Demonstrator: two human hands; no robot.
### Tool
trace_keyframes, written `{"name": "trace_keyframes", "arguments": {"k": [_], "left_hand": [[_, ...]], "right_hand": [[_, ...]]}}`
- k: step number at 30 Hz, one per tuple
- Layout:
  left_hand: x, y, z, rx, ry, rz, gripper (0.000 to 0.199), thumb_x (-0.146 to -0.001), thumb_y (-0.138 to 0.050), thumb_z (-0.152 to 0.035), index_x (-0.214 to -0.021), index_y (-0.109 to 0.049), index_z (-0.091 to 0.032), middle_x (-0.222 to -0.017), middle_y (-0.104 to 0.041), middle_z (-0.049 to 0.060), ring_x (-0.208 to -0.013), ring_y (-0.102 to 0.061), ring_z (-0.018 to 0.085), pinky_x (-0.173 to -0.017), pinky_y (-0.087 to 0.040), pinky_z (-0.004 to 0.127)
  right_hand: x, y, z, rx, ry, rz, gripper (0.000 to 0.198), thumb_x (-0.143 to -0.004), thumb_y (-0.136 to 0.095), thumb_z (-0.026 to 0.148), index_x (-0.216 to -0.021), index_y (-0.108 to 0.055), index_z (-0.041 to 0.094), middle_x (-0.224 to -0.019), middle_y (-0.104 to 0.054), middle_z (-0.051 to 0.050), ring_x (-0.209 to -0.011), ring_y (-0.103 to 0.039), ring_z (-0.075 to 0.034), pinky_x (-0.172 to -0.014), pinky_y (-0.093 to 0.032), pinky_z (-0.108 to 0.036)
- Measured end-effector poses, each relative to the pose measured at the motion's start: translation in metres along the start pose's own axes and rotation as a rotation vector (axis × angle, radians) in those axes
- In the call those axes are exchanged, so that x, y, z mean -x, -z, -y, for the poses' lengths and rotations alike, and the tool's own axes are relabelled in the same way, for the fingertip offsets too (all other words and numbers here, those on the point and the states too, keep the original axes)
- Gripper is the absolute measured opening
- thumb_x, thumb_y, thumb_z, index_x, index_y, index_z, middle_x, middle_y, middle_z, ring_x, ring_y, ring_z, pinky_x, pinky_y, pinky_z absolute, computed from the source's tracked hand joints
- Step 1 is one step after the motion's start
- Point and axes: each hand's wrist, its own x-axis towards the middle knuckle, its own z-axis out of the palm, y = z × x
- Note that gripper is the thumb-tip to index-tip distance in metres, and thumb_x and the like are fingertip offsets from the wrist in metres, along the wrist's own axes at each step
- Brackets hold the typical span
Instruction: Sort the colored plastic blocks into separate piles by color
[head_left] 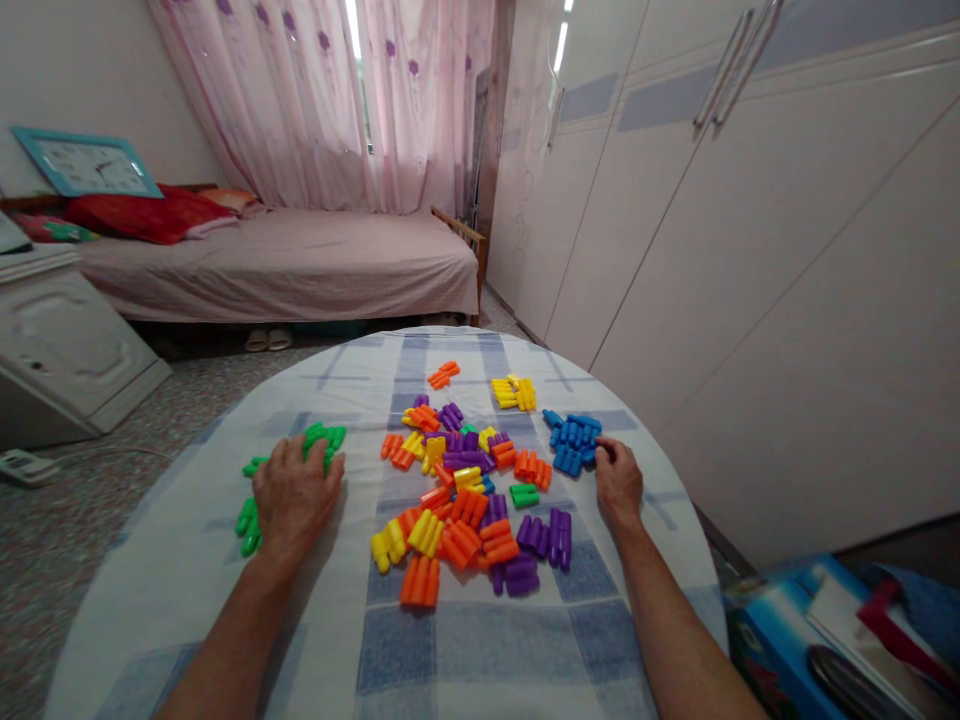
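Observation:
My left hand [295, 490] lies palm down over a group of green plastic building blocks [325, 436] on the left of the table, thumb apart from the fingers. More green blocks show past its outer edge; what lies under the palm is hidden. On the right, my right hand [619, 482] is curled, with thumb and fingertips closed at the near edge of a pile of blue building blocks [576, 436]. Between the hands spreads a mixed heap of orange [459, 540], purple [519, 575] and yellow blocks [425, 532], with a green block [524, 495] at its right.
A few orange blocks [444, 375] and a yellow group [514, 392] lie toward the far edge of the round table [420, 665], covered in checked cloth. Beyond stand a bed [315, 250], a white cabinet [67, 350] and wardrobes [750, 300]. A blue box [780, 640] sits lower right.

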Motion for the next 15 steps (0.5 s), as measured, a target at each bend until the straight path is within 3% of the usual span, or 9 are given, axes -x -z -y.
{"name": "trace_keyframes", "arguments": {"k": [3, 7, 11, 15], "left_hand": [[0.004, 0.013, -0.032, 0.210, -0.110, -0.059, 0.033, -0.091, -0.040, -0.031, -0.110, -0.058, -0.012, -0.120, -0.057, 0.015, -0.116, -0.047, 0.028, -0.099, -0.037, 0.043], [0.019, 0.031, -0.107, 0.556, -0.512, 0.118, 0.024, -0.090, -0.045, -0.024, -0.106, -0.061, -0.019, -0.110, -0.063, 0.006, -0.107, -0.052, 0.019, -0.098, -0.039, 0.032], [0.029, 0.034, -0.175, 0.472, -0.735, 0.327, 0.017, -0.086, -0.050, -0.021, -0.095, -0.064, -0.018, -0.098, -0.065, 0.007, -0.098, -0.055, 0.021, -0.091, -0.042, 0.036], [0.026, 0.030, -0.206, 0.337, -0.742, 0.472, 0.020, -0.087, -0.046, -0.019, -0.093, -0.065, -0.014, -0.093, -0.066, 0.012, -0.097, -0.056, 0.025, -0.084, -0.044, 0.040]], "right_hand": [[0.000, -0.001, -0.001, -0.008, -0.002, -0.004, 0.040, -0.075, -0.039, 0.035, -0.098, -0.067, 0.017, -0.098, -0.063, -0.010, -0.087, -0.057, -0.022, -0.079, -0.041, -0.034], [0.000, -0.001, -0.001, 0.002, -0.007, 0.001, 0.041, -0.075, -0.039, 0.035, -0.099, -0.066, 0.017, -0.098, -0.063, -0.010, -0.087, -0.057, -0.022, -0.080, -0.041, -0.034], [0.000, 0.000, -0.002, 0.003, 0.006, 0.009, 0.041, -0.076, -0.039, 0.036, -0.100, -0.066, 0.017, -0.099, -0.063, -0.010, -0.089, -0.057, -0.022, -0.082, -0.041, -0.034], [-0.001, 0.000, -0.004, -0.013, 0.030, 0.020, 0.040, -0.076, -0.039, 0.036, -0.099, -0.066, 0.016, -0.099, -0.063, -0.010, -0.088, -0.057, -0.022, -0.082, -0.042, -0.034]]}}
